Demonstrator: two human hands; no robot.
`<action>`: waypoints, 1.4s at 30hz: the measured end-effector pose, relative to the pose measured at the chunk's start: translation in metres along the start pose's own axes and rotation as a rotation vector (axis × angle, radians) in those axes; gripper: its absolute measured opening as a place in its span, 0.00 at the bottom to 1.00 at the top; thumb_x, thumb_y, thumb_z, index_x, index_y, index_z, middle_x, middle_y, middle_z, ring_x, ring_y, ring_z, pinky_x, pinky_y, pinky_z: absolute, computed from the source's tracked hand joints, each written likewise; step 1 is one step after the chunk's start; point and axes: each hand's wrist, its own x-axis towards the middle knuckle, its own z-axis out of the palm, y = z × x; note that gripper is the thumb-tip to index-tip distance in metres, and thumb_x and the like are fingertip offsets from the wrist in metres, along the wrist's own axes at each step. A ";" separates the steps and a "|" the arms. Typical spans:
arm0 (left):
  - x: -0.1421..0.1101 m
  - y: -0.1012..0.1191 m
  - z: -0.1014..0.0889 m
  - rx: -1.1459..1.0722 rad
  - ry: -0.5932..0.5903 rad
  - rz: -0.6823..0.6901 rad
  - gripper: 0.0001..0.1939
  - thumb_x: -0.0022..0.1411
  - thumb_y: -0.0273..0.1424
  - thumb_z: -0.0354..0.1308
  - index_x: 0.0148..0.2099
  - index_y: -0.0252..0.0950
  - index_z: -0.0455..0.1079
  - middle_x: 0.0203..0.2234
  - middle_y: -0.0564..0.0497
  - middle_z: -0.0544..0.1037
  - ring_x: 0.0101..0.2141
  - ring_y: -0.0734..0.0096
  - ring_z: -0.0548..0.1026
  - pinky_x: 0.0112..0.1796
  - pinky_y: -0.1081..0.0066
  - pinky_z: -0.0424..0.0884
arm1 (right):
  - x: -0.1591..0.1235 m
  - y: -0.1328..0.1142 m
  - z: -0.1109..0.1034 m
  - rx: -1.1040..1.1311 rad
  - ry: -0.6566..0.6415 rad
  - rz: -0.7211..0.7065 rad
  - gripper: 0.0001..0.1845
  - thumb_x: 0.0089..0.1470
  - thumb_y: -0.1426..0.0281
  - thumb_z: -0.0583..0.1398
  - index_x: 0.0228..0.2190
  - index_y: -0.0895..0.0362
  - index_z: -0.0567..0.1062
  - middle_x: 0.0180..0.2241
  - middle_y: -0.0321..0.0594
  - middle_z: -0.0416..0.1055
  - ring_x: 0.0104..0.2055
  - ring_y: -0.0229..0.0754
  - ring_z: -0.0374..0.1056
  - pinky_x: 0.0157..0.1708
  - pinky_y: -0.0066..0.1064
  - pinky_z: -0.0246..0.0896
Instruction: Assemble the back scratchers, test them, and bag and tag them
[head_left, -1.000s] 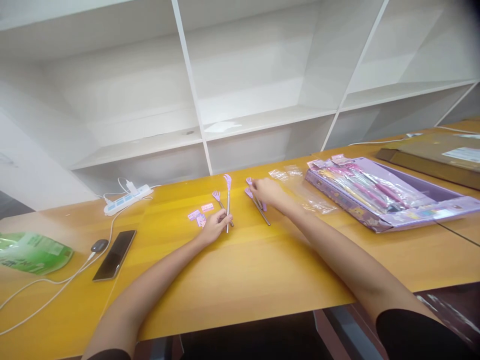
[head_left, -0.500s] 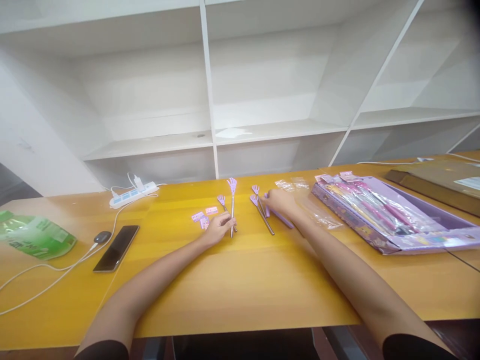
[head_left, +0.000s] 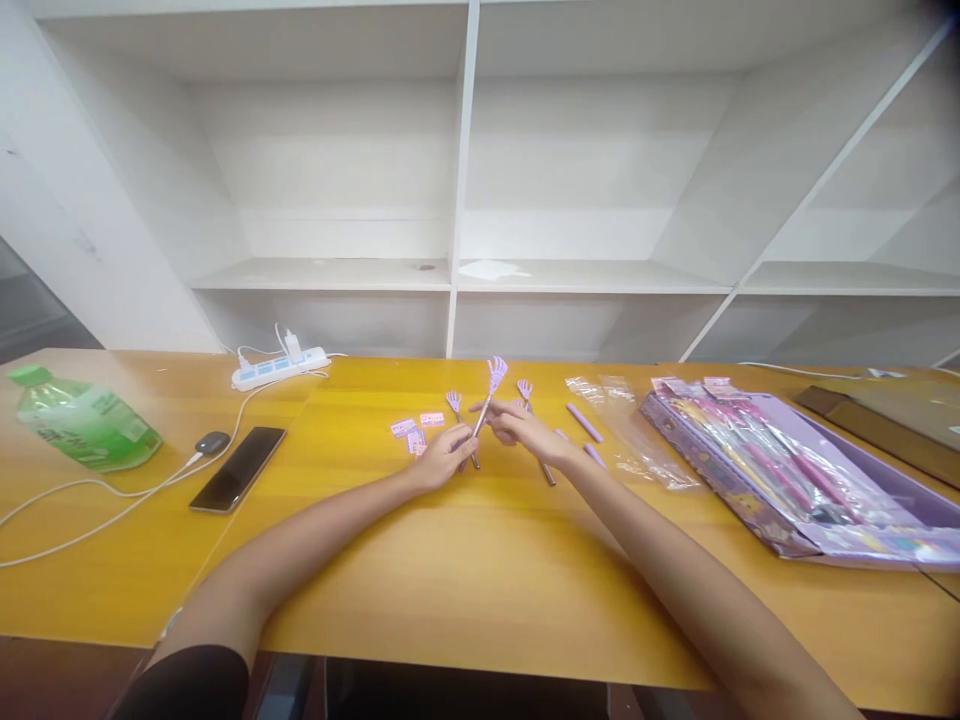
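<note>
My left hand is closed around the metal rod of a back scratcher, whose purple hand-shaped head points up and away. Close against that rod is my right hand, fingers stretched out and apart; whether they touch the rod I cannot tell. Another back scratcher lies just beyond my left hand. At least one more back scratcher lies behind my right hand, partly hidden by it. Purple handle tubes rest to the right. Small pink and purple cards lie left of the scratchers.
Clear plastic bags lie beside a purple display box of wrapped items. A cardboard box is farther right. Leftward are a phone, a dark puck on a cable, a green bottle and a power strip.
My right hand has left the purple tubes and moved left to the held back scratcher. The scratcher in my left hand now tilts to the right. The view has shifted slightly.
</note>
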 end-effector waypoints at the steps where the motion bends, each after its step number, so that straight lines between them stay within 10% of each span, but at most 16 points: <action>1: 0.001 0.004 -0.002 0.020 -0.015 0.002 0.32 0.77 0.60 0.48 0.34 0.39 0.68 0.30 0.50 0.71 0.32 0.64 0.71 0.37 0.65 0.71 | -0.001 -0.005 -0.004 0.021 0.012 -0.018 0.26 0.57 0.48 0.62 0.43 0.56 0.79 0.23 0.27 0.53 0.24 0.34 0.49 0.26 0.29 0.45; 6: 0.033 0.061 -0.038 0.153 -0.172 0.053 0.26 0.74 0.55 0.56 0.33 0.39 0.72 0.32 0.49 0.76 0.35 0.62 0.74 0.42 0.65 0.71 | 0.006 -0.054 -0.021 0.089 0.160 -0.149 0.34 0.54 0.36 0.68 0.31 0.55 0.75 0.21 0.26 0.49 0.23 0.33 0.45 0.25 0.30 0.39; 11: 0.049 0.164 -0.112 0.401 -0.297 0.063 0.16 0.78 0.40 0.54 0.56 0.46 0.82 0.40 0.51 0.83 0.43 0.61 0.79 0.47 0.67 0.71 | -0.002 -0.120 -0.057 0.206 0.443 -0.420 0.34 0.56 0.35 0.68 0.30 0.52 0.71 0.23 0.30 0.56 0.23 0.34 0.54 0.23 0.29 0.51; 16: -0.003 0.235 -0.151 0.643 0.028 0.086 0.23 0.83 0.40 0.52 0.74 0.49 0.68 0.39 0.54 0.85 0.36 0.67 0.77 0.39 0.70 0.70 | -0.040 -0.152 -0.074 0.407 0.654 -0.662 0.24 0.62 0.45 0.68 0.33 0.52 0.73 0.36 0.38 0.71 0.29 0.35 0.69 0.28 0.31 0.71; 21: -0.032 0.242 -0.153 0.711 0.274 0.305 0.16 0.82 0.38 0.57 0.63 0.46 0.80 0.35 0.53 0.83 0.31 0.73 0.74 0.33 0.72 0.66 | -0.058 -0.158 -0.063 0.545 0.671 -0.703 0.22 0.54 0.49 0.75 0.37 0.52 0.79 0.36 0.35 0.75 0.27 0.32 0.71 0.24 0.26 0.75; 42: -0.017 0.237 -0.136 0.768 0.423 0.578 0.15 0.76 0.28 0.67 0.60 0.48 0.85 0.38 0.53 0.82 0.30 0.77 0.71 0.31 0.71 0.65 | -0.035 -0.151 -0.047 0.494 0.713 -0.674 0.30 0.51 0.46 0.78 0.37 0.53 0.75 0.39 0.38 0.81 0.32 0.36 0.79 0.33 0.27 0.84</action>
